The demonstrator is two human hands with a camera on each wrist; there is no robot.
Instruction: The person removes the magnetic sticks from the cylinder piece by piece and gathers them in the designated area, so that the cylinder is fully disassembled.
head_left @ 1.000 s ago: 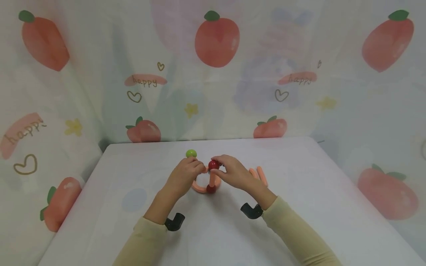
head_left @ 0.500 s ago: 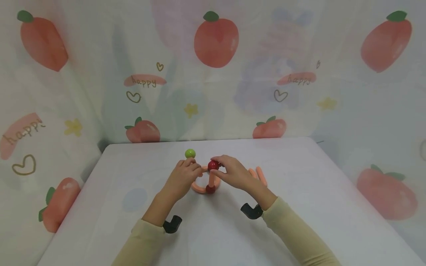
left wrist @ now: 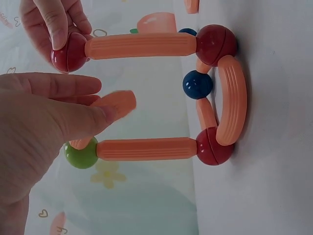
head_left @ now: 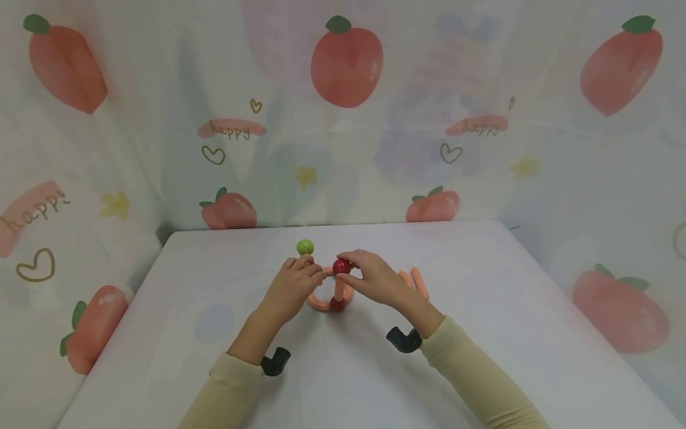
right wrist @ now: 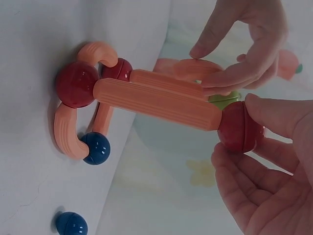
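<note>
We see the left hand (head_left: 289, 290) with its grip pinched on a short orange stick (left wrist: 122, 103); the stick's other end overlaps the green ball (head_left: 305, 246), and we cannot tell whether they touch. That ball caps one ribbed rod (left wrist: 146, 149) rising from a ring (head_left: 320, 306) of two red balls, a blue ball and orange pieces on the white bench (head_left: 332, 381). Next, a second ribbed rod (right wrist: 156, 104) rises to an upper red ball (head_left: 341, 266), where the right hand (head_left: 377, 278) has its grip clamped. Farther right, we see two loose orange sticks (head_left: 420, 283) lying near the right wrist.
</note>
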